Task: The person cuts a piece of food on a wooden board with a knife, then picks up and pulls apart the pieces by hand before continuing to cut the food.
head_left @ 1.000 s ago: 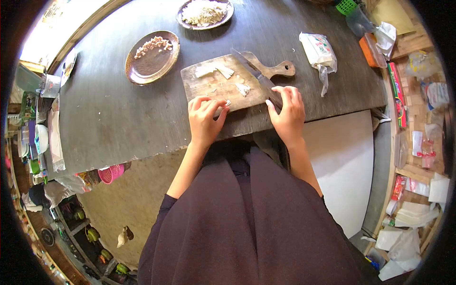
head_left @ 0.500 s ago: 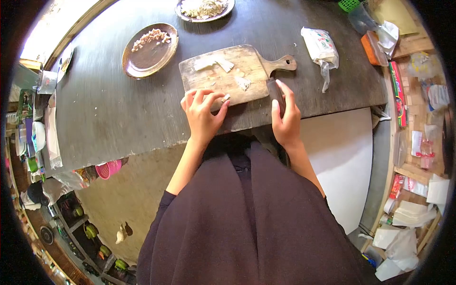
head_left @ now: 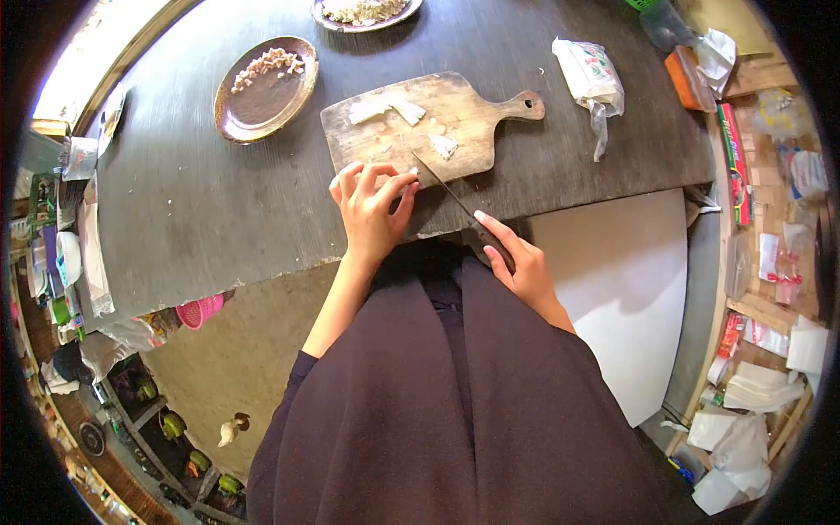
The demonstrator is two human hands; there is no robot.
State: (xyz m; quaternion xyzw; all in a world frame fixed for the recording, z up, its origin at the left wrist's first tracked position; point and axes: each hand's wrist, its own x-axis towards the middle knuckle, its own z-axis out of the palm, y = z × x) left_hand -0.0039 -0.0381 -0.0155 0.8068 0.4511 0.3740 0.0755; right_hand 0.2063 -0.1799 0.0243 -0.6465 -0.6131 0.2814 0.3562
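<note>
A wooden cutting board (head_left: 464, 122) with a handle lies on the dark table, tilted slightly. At its near left edge, my left hand (head_left: 372, 210) is closed, fingertips pinching a small whitish food piece (head_left: 413, 173) that is mostly hidden. My right hand (head_left: 521, 267) is wrapped round the dark handle of a knife (head_left: 451, 194) in front of the table edge. The blade points up and left, its tip over the board close to my left fingertips. Whitish strips (head_left: 385, 108) and a small heap of whitish bits (head_left: 443, 146) lie on the board.
Behind the board stand a brown plate (head_left: 267, 107) with small pinkish pieces and another plate (head_left: 371, 25) heaped with pale shreds. A white plastic package (head_left: 591, 79) lies to the right on the table (head_left: 219, 206). Shelves with boxes and bags line the right side.
My right hand has moved down toward me and turned the knife, so the blade now points diagonally across the board's near edge. My left hand stays nearly in place, still pinching.
</note>
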